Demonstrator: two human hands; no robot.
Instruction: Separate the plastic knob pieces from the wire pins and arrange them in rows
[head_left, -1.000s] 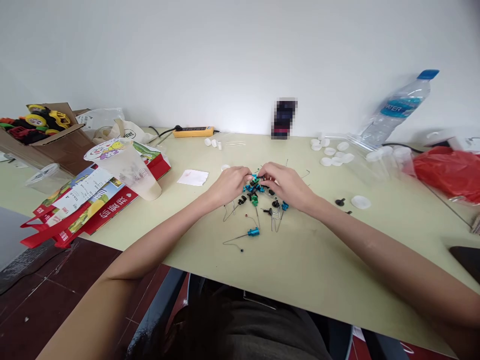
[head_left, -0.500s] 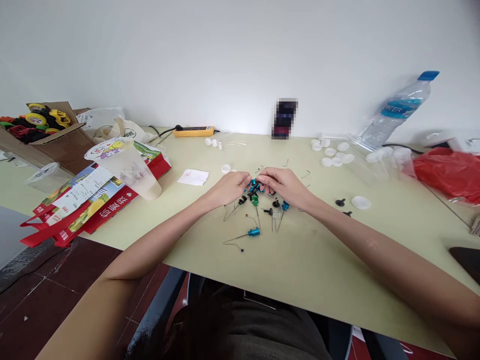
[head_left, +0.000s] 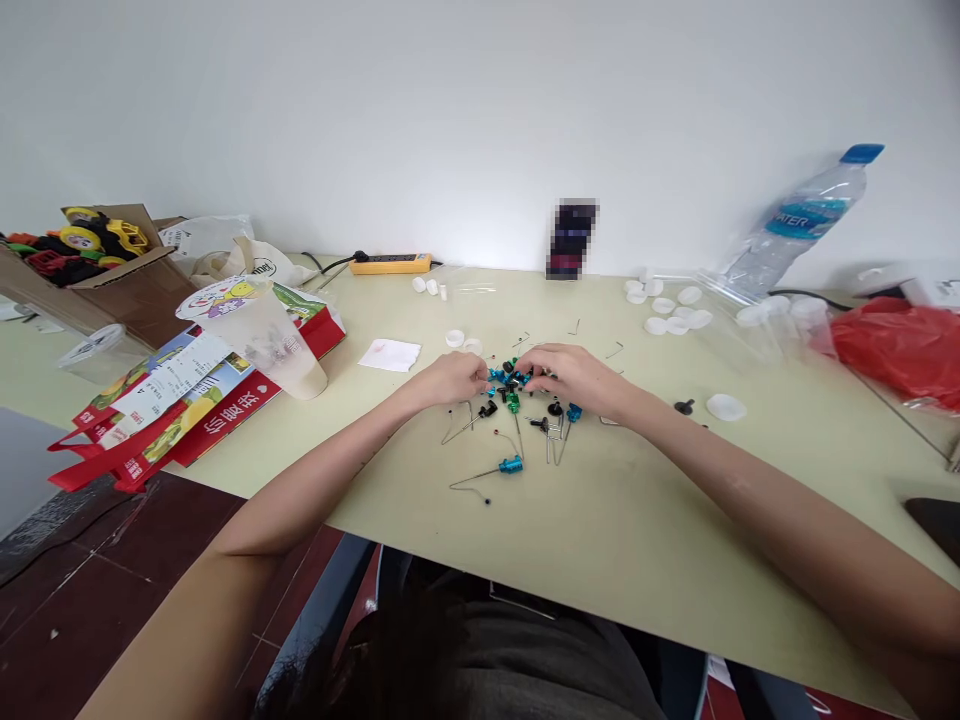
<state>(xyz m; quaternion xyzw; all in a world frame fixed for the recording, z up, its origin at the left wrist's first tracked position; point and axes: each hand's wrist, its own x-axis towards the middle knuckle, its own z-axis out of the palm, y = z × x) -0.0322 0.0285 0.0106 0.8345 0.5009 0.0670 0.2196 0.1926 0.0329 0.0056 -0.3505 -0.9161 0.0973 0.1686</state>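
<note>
My left hand (head_left: 459, 378) is closed at the left edge of a pile of small blue and black metal parts (head_left: 510, 372). Its fingertips curl inward, and what they pinch is hidden. Across the pile, my right hand (head_left: 568, 377) reaches in with thumb and fingers apart, touching or hovering over the parts. A green part (head_left: 513, 402) and a black part (head_left: 488, 409) lie just in front. Closer to me is a blue cylindrical part (head_left: 511, 465) with a long bent wire. Below my right hand are bent metal keys (head_left: 553, 436) and a black knob-like part (head_left: 555, 408).
White round caps (head_left: 676, 318) and clear plastic tubes lie at the back right, near a leaning water bottle (head_left: 806, 220) and a red plastic bag (head_left: 892, 350). A cup (head_left: 262, 335) rests on a red bag (head_left: 225, 420) at left. A yellow power strip (head_left: 390, 264) sits by the wall.
My hands, which met over the pile, have drawn apart. The left moved slightly left and down; the right hand's thumb and fingers have spread. The view shifted slightly.
</note>
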